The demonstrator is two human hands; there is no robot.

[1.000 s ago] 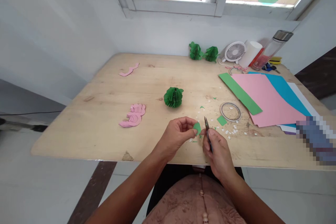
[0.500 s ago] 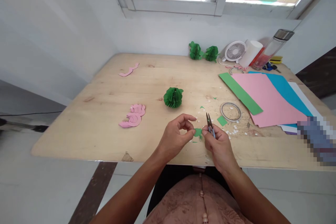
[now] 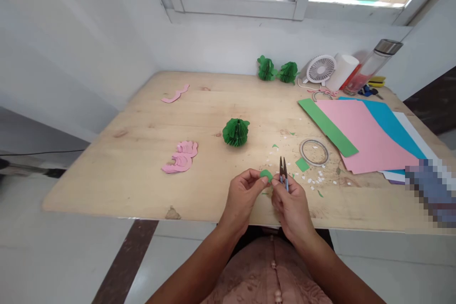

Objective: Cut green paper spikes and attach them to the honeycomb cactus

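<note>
My left hand (image 3: 244, 197) pinches a small cut piece of green paper (image 3: 265, 175) between thumb and fingers. Close beside it, my right hand (image 3: 292, 204) is closed around small scissors (image 3: 283, 171), their blades slightly apart and pointing away from me. The right fingertips come up to the green paper's edge; whether they grip it too I cannot tell. Beyond my hands a pleated green paper ball (image 3: 236, 132) sits on the table. Green and white paper scraps lie around the right hand, with a green paper square (image 3: 302, 165) among them.
Pink wavy paper cutouts (image 3: 183, 156) lie at left. A tape roll (image 3: 314, 152) and a stack of coloured paper (image 3: 374, 142) are at right. Along the wall stand two more green paper pieces (image 3: 278, 71), a small fan (image 3: 321, 70), a white roll (image 3: 342, 72) and a bottle (image 3: 372, 69).
My left hand has closed in on the green paper, and the piece is raised slightly, its visible shape turned. The right hand with the scissors has shifted a little toward me.
</note>
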